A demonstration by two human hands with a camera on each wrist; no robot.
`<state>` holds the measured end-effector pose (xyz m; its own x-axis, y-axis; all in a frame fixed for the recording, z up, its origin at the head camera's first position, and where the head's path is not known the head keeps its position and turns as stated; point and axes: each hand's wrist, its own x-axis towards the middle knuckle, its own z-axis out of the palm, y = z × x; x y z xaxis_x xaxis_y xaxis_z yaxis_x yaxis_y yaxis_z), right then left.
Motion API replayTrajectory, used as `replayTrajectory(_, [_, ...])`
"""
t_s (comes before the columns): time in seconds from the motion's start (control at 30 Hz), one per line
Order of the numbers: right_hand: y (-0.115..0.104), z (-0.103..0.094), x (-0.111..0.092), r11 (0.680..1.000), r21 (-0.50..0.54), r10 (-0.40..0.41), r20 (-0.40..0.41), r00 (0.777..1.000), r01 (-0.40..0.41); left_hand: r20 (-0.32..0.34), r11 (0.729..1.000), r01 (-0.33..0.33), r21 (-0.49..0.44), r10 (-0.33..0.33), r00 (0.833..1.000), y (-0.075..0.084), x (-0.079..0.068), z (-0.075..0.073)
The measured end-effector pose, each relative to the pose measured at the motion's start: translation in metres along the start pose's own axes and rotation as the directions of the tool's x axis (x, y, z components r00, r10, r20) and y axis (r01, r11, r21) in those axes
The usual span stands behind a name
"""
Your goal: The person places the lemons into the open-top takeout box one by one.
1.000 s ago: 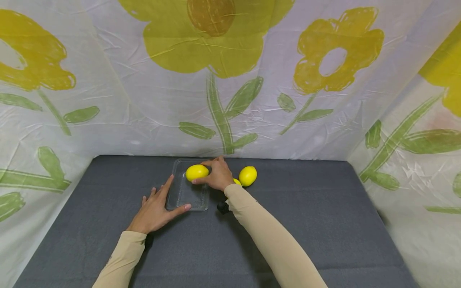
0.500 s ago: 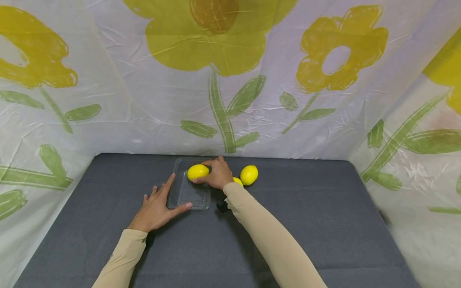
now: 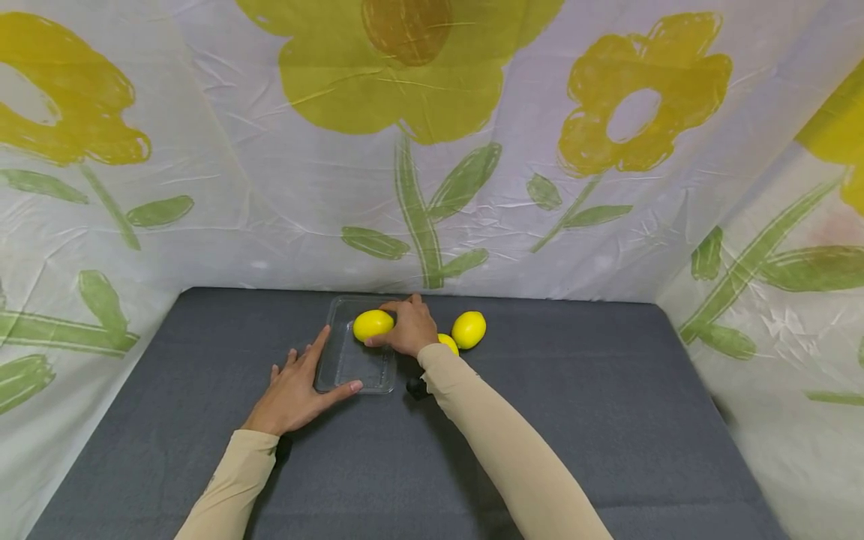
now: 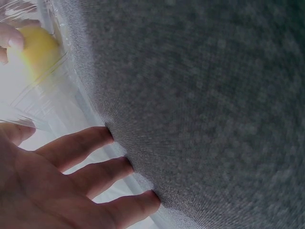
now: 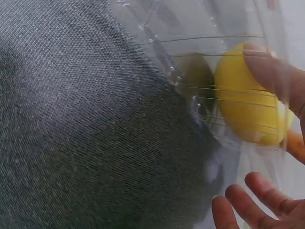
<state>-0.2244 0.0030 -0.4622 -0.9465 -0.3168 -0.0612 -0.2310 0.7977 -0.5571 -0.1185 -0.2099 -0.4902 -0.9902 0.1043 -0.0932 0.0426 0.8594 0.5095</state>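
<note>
A clear plastic tray [image 3: 358, 375] lies at the back of the table, left of the middle. My right hand [image 3: 413, 328] pinches a yellow lemon [image 3: 373, 325] over the tray's far part, with its thumb on the near side. Through the tray's clear wall, the right wrist view shows the thumb against the lemon [image 5: 240, 102] and the other fingers spread. Beside the tray's left edge, my left hand [image 3: 286, 397] is spread, its thumb across the near rim and its index finger along the side. Its fingertips touch the cloth in the left wrist view.
Two more lemons sit right of the tray: one lemon [image 3: 469, 330] in full view, another lemon [image 3: 448, 343] partly hidden by the right wrist. A small black object [image 3: 416, 388] shows by the right sleeve. Dark grey cloth covers the table [image 3: 574, 420]; a flower-printed curtain [image 3: 290, 225] hangs behind.
</note>
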Motion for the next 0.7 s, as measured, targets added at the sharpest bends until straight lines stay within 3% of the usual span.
replayTrajectory(0.47, [0.015,-0.03,-0.009,0.984,0.163,-0.066,-0.018,0.998,0.068,-0.002,1.0,0.002,0.001,-0.002,1.0,-0.002,0.0,0.001])
replayTrajectory(0.7, [0.033,-0.048,-0.02,0.979,0.177,-0.095,-0.067,0.993,0.105,0.006,1.0,0.007,-0.001,-0.007,1.0,-0.001,0.0,0.001])
